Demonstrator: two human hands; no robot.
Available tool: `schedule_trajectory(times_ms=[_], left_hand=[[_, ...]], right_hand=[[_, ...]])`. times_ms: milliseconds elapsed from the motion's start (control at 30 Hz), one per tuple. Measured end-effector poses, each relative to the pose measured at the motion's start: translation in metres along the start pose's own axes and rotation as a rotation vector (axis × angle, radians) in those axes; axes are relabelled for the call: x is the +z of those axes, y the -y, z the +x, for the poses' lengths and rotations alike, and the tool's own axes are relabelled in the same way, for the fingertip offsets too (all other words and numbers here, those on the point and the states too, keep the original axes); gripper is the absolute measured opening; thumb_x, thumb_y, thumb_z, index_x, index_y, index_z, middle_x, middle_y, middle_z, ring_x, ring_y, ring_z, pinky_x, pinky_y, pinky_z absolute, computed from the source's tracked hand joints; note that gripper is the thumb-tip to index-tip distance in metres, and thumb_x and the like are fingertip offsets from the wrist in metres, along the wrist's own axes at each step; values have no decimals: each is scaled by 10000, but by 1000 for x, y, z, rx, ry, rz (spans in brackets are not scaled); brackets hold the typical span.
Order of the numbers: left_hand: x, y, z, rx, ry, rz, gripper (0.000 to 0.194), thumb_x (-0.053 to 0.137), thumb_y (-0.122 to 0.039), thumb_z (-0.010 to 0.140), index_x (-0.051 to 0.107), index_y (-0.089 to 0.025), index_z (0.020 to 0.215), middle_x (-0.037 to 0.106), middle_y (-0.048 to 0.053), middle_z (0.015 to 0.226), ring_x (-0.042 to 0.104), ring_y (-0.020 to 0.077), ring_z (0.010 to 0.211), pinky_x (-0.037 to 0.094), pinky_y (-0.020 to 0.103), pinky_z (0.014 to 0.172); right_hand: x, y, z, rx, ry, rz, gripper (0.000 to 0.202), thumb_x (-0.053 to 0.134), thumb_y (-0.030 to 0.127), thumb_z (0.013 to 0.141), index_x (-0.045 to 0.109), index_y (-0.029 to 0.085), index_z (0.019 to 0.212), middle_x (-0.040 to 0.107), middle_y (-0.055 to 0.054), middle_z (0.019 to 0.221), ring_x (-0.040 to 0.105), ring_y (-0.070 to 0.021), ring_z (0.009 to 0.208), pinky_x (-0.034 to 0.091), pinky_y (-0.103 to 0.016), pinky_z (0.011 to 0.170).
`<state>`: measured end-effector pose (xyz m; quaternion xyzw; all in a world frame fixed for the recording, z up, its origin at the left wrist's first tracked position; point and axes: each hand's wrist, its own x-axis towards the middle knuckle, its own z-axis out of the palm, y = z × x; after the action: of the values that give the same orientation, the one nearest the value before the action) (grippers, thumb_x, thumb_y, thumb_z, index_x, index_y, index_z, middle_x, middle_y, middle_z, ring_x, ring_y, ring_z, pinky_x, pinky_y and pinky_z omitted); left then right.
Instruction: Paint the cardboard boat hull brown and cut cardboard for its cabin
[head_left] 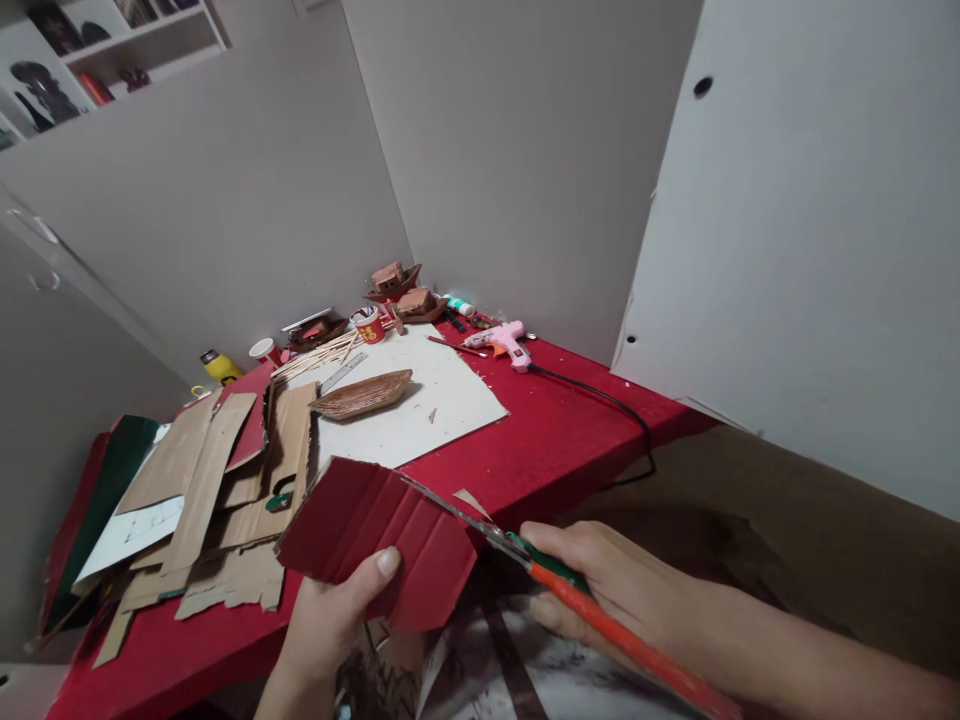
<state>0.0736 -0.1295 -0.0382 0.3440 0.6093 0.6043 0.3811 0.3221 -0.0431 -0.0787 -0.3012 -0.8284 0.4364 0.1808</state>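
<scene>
My left hand (337, 610) grips a folded piece of red cardboard (375, 530) from below, its thumb pressed on the face. My right hand (600, 570) is closed around a tool with a green part and a long orange-red handle (630, 650). The tool's thin grey metal part lies along the upper right edge of the red cardboard. A small pale scrap (472, 502) is just above that metal part. Beyond the cardboard, a brown boat hull (364, 396) rests on a white sheet (450, 410).
Brown cardboard pieces (206, 500) pile up on the red table (555, 430) at the left. A pink glue gun (510, 343) with a black cable lies at the right. Farther back are model boats (394, 283), a red cup (367, 325) and a yellow bottle (220, 367).
</scene>
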Motion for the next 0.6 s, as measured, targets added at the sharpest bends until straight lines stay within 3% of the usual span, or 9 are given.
schedule_trajectory(times_ms=[167, 367, 600], left_hand=[[4, 0, 0, 29, 13, -77, 742, 893, -408, 592, 669, -150, 1250, 788, 119, 971, 732, 340, 959, 599, 403, 842], [3, -5, 7, 73, -111, -285, 698, 869, -347, 669, 622, -220, 1309, 766, 87, 1078, 709, 307, 1059, 580, 400, 913], [8, 9, 7, 42, -11, -307, 668, 861, -363, 696, 624, -219, 1304, 759, 115, 1118, 706, 322, 1070, 572, 453, 932]], right_hand=[[6, -7, 0, 28, -11, 49, 445, 579, 548, 868, 326, 232, 682, 350, 92, 557, 279, -83, 511, 249, -226, 481], [10, -4, 2, 79, -11, 51, 454, 620, 486, 837, 273, 243, 675, 339, 106, 524, 247, -77, 491, 232, -223, 456], [6, 5, 7, 36, -77, -113, 375, 628, 441, 820, 312, 260, 734, 380, 108, 515, 244, -98, 478, 224, -252, 478]])
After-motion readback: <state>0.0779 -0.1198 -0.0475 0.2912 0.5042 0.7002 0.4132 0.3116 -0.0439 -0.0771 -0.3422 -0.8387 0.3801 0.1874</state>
